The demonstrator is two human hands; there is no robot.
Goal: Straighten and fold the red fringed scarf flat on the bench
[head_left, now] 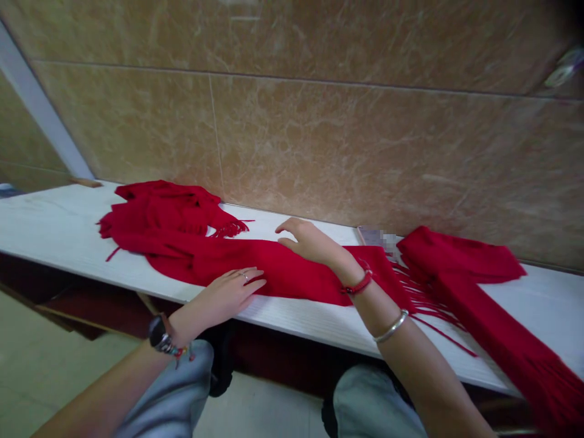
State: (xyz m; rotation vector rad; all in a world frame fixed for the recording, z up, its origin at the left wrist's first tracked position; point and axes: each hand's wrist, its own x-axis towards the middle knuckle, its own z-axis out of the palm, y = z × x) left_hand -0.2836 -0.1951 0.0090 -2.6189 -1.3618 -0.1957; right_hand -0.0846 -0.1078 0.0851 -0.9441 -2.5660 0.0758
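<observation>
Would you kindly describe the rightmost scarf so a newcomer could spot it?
Find the white surface along the tiled wall. At its right end lies a bent red scarf; unlike the red cloth under the left hand, it drapes past the front edge.

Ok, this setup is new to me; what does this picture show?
No machine here, only a person's own hands, both bare. The picture comes from a camera on that person's head, looking forward and down. A white surface runs along a wall. On it a red fringed cloth is laid out, bunched at the left; more red cloth lies at the right. The left hand rests on the cloth; the right hand, curved, is over it. Neither seems to grip anything.
</observation>
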